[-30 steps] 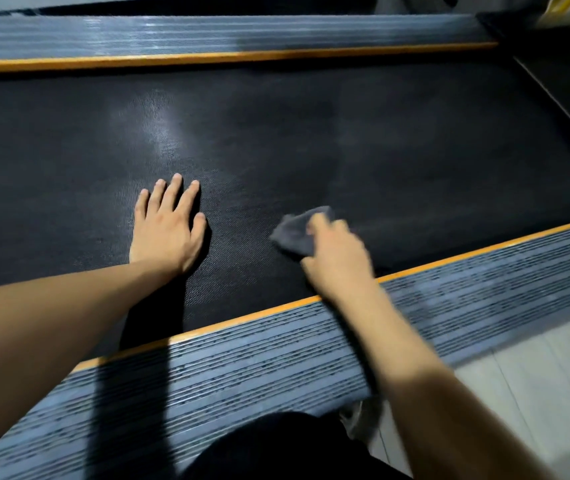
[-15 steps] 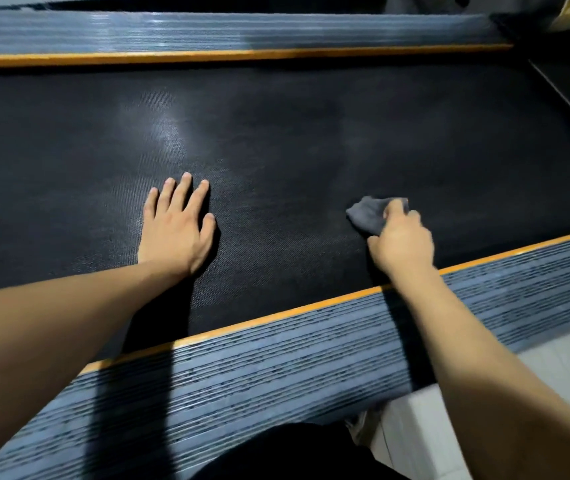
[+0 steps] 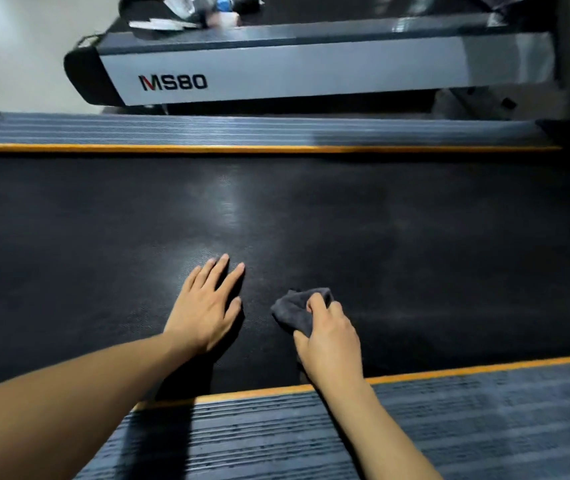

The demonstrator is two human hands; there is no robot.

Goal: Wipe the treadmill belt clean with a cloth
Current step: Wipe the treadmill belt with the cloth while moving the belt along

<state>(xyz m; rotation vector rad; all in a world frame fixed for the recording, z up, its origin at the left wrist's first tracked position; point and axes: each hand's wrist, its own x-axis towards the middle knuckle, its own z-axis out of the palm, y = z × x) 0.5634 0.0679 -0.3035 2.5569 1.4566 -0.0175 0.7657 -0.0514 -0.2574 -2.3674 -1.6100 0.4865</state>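
Observation:
The black textured treadmill belt fills the middle of the view, running left to right. My left hand lies flat on the belt, palm down, fingers together and pointing away. Just to its right, my right hand grips a small bunched grey cloth and presses it onto the belt near the close edge. Only the cloth's left and far part shows past my fingers.
Ribbed grey side rails with orange trim border the belt, one near and one far. Beyond the far rail stands a second treadmill marked MS80, with loose items on its deck. Pale floor shows at top left.
My right hand has slid the cloth back left along the belt, closer to my left hand. The view has tilted up, bringing the far rail and second treadmill in.

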